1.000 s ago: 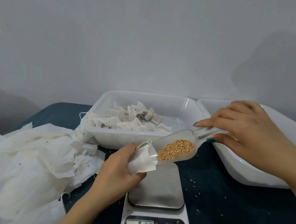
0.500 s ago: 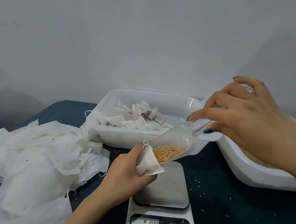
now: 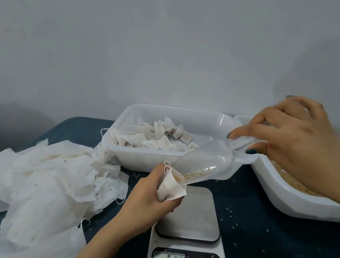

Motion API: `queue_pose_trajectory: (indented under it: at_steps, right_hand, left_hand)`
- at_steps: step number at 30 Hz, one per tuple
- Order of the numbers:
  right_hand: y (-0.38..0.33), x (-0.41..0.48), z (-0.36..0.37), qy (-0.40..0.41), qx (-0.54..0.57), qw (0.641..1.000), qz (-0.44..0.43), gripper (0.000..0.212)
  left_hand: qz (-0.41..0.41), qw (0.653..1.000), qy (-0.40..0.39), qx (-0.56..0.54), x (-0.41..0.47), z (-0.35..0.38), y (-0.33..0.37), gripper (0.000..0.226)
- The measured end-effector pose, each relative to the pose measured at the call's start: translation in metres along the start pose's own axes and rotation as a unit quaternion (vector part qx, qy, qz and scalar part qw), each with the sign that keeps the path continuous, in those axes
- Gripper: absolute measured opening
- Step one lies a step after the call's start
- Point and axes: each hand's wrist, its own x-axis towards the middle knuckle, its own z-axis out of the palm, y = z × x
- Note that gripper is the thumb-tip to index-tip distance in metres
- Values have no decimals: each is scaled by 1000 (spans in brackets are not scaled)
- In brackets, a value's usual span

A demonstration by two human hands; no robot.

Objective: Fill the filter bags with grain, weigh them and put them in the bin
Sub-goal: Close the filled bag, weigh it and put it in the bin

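L hand (image 3: 147, 191) clutches the filter bag (image 3: 171, 186), mouth up – R hand (image 3: 295, 146) grips the clear scoop (image 3: 207, 162) by its handle. Scoop slants from upper-right down to lower-left, lip in the bag mouth, thin grain (image 3: 198, 173) trail at the lip. Scale (image 3: 193, 213) plate sits right under the bag – L hand's nearest.

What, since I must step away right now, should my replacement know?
Left grip holds a bag open over the scale.
Right grip holds the scoop tilted, lip in the bag, only a few grains in it.
Scale reads 0.0, plate bare.
Filled bags lie in the bin; empty bags piled left; grain tub right.
Done: this bag about filled.
Left: weigh it, bin it, repeat.
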Motion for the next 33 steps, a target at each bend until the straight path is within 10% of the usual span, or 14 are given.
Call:
queue_pose_trajectory:
  at_steps: [13,21,29,33]
  right_hand:
    - [-8,-72,52,-8,365,886,287,30]
    - [43,-85,78,-12,175,867,467,29]
    - [79,-76,103,-388,26,788,478,24]
    - [76,-72,99,-416,20,778,471,18]
  left_hand:
    - [22,996,19,-88,3,-7,2,29]
    - [48,988,108,96,14,-18,-14,30]
    - [59,991,120,-21,28,-17,2,23]
    - [19,990,44,-132,30,-5,6,26]
